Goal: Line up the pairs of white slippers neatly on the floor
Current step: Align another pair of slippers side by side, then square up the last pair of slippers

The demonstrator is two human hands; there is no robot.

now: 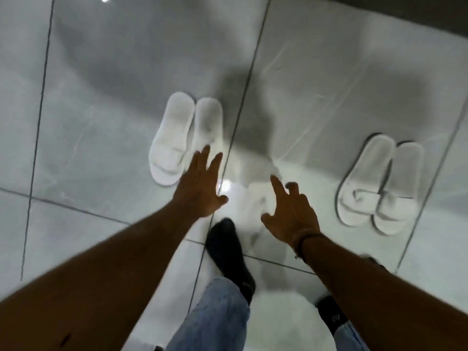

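Observation:
Two pairs of white slippers lie on the glossy grey tiled floor. The left pair (183, 136) sits side by side, toes toward me, just left of a tile joint. The right pair (379, 183) lies side by side further right, also toes toward me. My left hand (202, 184) hovers with fingers spread over the near end of the left pair, covering part of its right slipper. My right hand (291, 211) is between the two pairs, forefinger extended, holding nothing. The frame is blurred by motion.
My feet in black socks (229, 254) and blue jeans (215, 317) stand on the tiles below my hands. A dark strip (417, 11) runs along the top right edge. Dark tile joints cross the floor.

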